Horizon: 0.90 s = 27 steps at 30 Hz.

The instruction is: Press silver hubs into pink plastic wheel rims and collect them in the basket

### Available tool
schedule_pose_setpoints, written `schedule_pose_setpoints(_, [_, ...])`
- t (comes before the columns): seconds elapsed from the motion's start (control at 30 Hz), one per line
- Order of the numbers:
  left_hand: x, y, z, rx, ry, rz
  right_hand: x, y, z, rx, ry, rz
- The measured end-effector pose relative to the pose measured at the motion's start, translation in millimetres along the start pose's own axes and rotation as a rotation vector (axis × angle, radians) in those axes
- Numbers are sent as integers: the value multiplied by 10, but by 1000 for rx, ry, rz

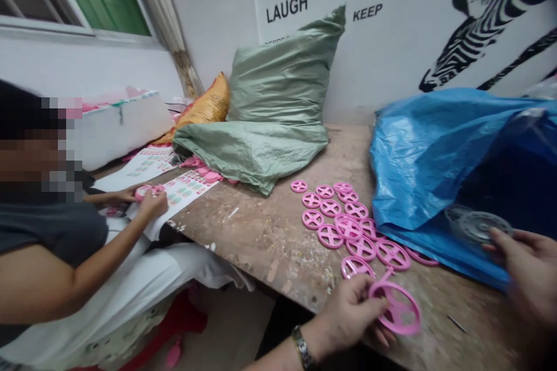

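My left hand [354, 310], with a watch on its wrist, is closed on a pink plastic wheel [398, 308] at the near edge of the worn wooden table [270, 237]. My right hand [528, 269] is at the far right and grips a clear grey wheel [481, 226] at the mouth of a blue plastic bag [439, 151]. Several more pink wheels [343, 223] lie flat in rows on the table between my hands and the sacks.
A green woven sack [278, 98] and an orange sack [206, 107] lean against the wall at the back. A co-worker sits at the left; that person's hand [152, 200] holds pink parts over printed sheets [183, 191]. A white box [117, 122] stands behind.
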<state>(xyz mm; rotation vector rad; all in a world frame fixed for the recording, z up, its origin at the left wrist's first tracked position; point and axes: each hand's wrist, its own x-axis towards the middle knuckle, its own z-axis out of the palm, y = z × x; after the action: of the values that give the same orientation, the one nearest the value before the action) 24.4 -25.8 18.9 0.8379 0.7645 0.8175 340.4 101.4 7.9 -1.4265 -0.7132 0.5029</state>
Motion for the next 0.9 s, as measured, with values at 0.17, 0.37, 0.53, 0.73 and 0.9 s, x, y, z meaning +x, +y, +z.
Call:
schedule_pose_setpoints(0.17, [33, 67, -20, -30, 21, 12, -912, -582, -111, -54, -128, -22])
schedule_pose_setpoints(0.37, [45, 159, 20, -18, 20, -28, -1691, -786, -308, -198, -362, -362])
schedule_pose_setpoints(0.53, [-77, 212, 123, 8, -25, -90, -2049, -749, -361, -248, -447, -454])
schedule_pose_setpoints(0.73, [-177, 197, 199, 20, -31, -69, -2214, -599, -369, -284, -510, -450])
schedule_pose_setpoints(0.9, [-194, 135, 210, 45, 4, -31, -2290, -707, -386, -328, -572, -495])
